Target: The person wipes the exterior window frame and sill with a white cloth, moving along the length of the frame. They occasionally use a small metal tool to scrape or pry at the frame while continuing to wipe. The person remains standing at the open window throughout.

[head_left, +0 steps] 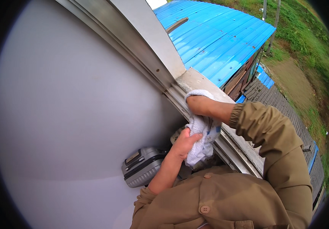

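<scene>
My right hand (197,104) is at the upper part of a white cloth (202,147) with blue patches, over the grooved metal track (229,152) of a window sill. Its fingers are hidden in and behind the cloth. Just below and left of it, my left hand (186,141) is closed on the cloth's hanging part, thumb across it. The pale, stained outer ledge (195,78) runs alongside the track, meeting the upright window frame (160,42) near the top.
A grey ribbed suitcase (141,171) stands below at left, beside a smooth pale wall (65,99), with a patterned object partly hidden behind the cloth. Outside are a blue corrugated roof (214,34), a dark tiled roof (271,103), poles (274,23) and a grassy slope (301,45).
</scene>
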Available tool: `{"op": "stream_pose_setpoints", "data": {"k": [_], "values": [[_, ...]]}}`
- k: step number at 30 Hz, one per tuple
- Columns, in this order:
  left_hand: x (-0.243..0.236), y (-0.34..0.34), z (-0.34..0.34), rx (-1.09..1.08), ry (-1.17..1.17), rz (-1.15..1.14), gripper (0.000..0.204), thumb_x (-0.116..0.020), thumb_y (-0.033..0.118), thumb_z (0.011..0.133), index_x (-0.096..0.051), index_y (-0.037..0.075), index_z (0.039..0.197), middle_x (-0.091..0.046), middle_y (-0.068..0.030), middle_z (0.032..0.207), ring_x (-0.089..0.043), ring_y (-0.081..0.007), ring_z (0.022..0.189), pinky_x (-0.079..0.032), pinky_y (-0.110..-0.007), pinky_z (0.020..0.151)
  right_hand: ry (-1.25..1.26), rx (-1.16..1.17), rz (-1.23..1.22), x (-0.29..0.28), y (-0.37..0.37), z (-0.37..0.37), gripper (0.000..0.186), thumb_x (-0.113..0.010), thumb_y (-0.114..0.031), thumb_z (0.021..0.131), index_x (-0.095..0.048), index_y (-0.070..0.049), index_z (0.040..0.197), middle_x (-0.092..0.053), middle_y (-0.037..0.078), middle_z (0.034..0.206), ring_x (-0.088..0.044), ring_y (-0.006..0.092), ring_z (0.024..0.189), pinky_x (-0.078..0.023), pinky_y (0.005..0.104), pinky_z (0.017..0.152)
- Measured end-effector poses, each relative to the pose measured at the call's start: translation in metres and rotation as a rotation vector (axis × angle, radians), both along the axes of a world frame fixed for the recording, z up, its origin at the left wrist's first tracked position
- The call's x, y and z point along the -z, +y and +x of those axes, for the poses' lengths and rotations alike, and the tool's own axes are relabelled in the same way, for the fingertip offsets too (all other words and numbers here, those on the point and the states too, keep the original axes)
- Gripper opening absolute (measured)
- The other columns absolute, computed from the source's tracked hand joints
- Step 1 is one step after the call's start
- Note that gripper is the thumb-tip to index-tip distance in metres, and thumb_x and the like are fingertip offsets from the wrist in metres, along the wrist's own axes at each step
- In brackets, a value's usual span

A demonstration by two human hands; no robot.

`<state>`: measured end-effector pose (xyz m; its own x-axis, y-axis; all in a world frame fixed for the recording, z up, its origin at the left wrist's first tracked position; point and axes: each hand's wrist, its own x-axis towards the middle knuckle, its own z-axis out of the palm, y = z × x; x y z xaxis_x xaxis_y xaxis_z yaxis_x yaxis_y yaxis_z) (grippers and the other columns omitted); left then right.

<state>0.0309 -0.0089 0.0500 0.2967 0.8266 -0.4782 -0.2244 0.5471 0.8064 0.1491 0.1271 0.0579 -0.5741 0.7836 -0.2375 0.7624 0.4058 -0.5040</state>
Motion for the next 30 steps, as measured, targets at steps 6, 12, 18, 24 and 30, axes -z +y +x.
{"op": "stream_pose_setpoints", "data": {"k": [6,12,18,24,30], "values": [[0.013,0.044,-0.028,-0.181,-0.029,0.055,0.032,-0.053,0.001,0.083,-0.051,-0.004,0.114,-0.063,-0.0142,0.102,-0.064,-0.0236,0.088,-0.053,-0.038,0.078,0.048,0.104,0.118,0.044,0.088,-0.058,0.027,-0.049,-0.007,0.081,-0.065,-0.001,0.102,-0.062,0.019,0.112,-0.060,0.0321,0.103,-0.048,0.0391,0.089],[0.015,0.022,-0.011,-0.140,0.103,0.151,0.031,-0.051,0.001,0.084,-0.051,-0.005,0.114,-0.063,-0.0117,0.101,-0.063,-0.0191,0.087,-0.051,-0.033,0.077,-0.057,-0.034,0.124,0.012,0.071,-0.038,0.027,-0.050,-0.008,0.081,-0.066,-0.002,0.101,-0.063,0.017,0.109,-0.060,0.0311,0.103,-0.048,0.0395,0.088],[0.013,-0.044,0.023,0.396,0.296,0.384,0.030,-0.055,0.005,0.083,-0.056,-0.002,0.112,-0.063,-0.0075,0.102,-0.058,-0.0139,0.091,-0.047,-0.030,0.083,-0.167,-0.174,-0.123,-0.020,-0.046,0.051,0.030,-0.044,-0.010,0.082,-0.065,0.002,0.100,-0.063,0.022,0.105,-0.061,0.0354,0.098,-0.049,0.0398,0.085],[-0.007,-0.050,0.062,0.972,0.118,0.590,0.021,-0.055,0.005,0.076,-0.059,-0.003,0.095,-0.063,-0.0147,0.086,-0.057,-0.0178,0.079,-0.046,-0.031,0.074,-0.147,-0.176,-0.235,-0.017,-0.170,0.146,0.024,-0.050,-0.010,0.078,-0.066,0.002,0.091,-0.065,0.022,0.092,-0.063,0.0317,0.091,-0.048,0.0380,0.081],[-0.007,-0.035,0.061,1.063,0.248,0.622,0.022,-0.057,0.005,0.072,-0.059,-0.003,0.092,-0.062,-0.0157,0.082,-0.057,-0.0183,0.074,-0.046,-0.032,0.070,-0.056,-0.083,-0.261,-0.006,-0.161,0.140,0.026,-0.044,-0.009,0.081,-0.064,0.004,0.091,-0.063,0.024,0.093,-0.063,0.0333,0.090,-0.048,0.0407,0.079]]}}
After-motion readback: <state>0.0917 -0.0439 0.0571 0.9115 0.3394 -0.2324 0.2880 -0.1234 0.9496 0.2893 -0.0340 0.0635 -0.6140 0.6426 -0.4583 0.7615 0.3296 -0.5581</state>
